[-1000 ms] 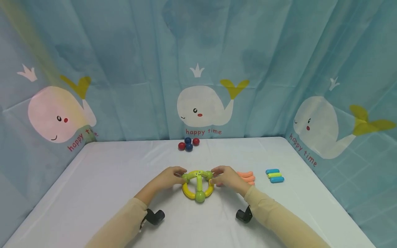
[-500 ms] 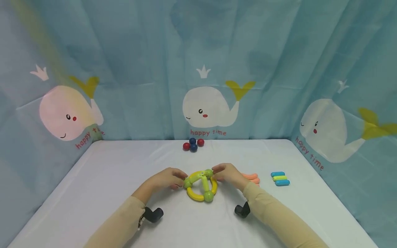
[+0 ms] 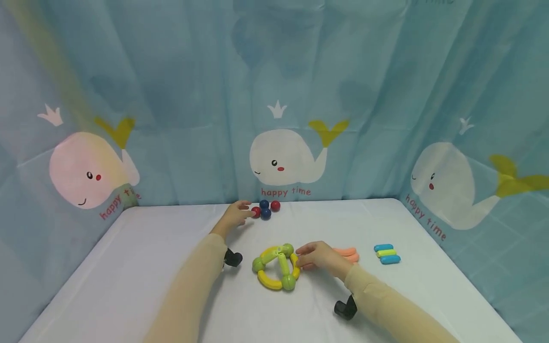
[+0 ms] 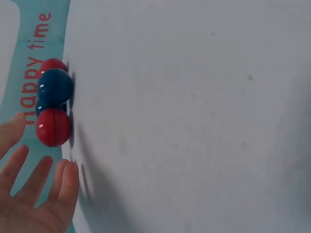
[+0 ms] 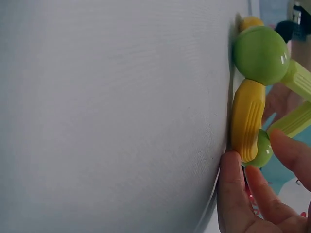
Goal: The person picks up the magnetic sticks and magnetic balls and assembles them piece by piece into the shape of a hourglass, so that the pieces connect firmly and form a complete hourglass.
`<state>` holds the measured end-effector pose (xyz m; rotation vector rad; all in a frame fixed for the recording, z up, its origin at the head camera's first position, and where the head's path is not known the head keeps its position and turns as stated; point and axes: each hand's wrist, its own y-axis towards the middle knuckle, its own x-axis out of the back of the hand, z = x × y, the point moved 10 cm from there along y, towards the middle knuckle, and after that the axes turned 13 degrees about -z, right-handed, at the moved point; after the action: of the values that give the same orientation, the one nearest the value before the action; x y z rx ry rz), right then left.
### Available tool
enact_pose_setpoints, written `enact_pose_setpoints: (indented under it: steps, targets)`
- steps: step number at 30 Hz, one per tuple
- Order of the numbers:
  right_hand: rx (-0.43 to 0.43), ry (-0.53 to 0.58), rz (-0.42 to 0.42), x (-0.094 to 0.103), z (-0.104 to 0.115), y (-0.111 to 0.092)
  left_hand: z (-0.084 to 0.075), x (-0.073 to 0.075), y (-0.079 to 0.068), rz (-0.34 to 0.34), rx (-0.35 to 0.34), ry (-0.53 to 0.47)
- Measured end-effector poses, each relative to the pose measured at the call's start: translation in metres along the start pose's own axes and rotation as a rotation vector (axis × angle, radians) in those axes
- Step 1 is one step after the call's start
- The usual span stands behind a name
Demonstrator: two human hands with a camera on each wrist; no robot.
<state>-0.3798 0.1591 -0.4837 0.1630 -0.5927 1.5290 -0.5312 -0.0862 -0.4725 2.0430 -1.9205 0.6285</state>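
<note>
Far back on the table, my left hand [image 3: 235, 215] reaches beside the nearest red ball [image 3: 256, 212], fingers spread. In the left wrist view a small gap separates the fingertips from that red ball [image 4: 53, 127]. Two blue balls [image 3: 266, 214] and another red ball [image 3: 275, 206] sit clustered with it. A magnetic-stick structure [image 3: 284, 264] stands mid-table: yellow curved rods [image 3: 270, 281] and green balls [image 3: 289, 282] form a ring, with light green rods rising to meet above. At its right side, fingertips of my right hand [image 3: 319, 255] touch a yellow curved rod [image 5: 248, 121], without a visible grip.
Orange curved rods [image 3: 346, 252] lie behind the right hand, partly hidden. Farther right, two blue short rods [image 3: 390, 259] and a yellow-green one [image 3: 386, 253] lie side by side. A whale-print curtain [image 3: 193, 119] borders the white table [image 3: 150, 286] at the back and sides.
My left hand has left the structure and moved back to the balls. My right hand has stayed at the structure's right side. The structure turned slightly between the two earlier frames.
</note>
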Motion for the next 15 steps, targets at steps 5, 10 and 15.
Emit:
enact_pose_setpoints:
  steps: [5, 10, 15]
  targets:
    - [0.01, 0.008, 0.025, -0.003, -0.002, -0.006, 0.01, -0.012, 0.009, -0.003, 0.01, 0.046]
    - [0.029, -0.011, 0.037, -0.001, 0.0, -0.006, 0.002, -0.013, 0.012, -0.022, -0.012, 0.129]
    - [0.029, 0.0, 0.044, 0.002, 0.0, -0.006, -0.011, -0.013, 0.01, -0.049, -0.018, 0.177]
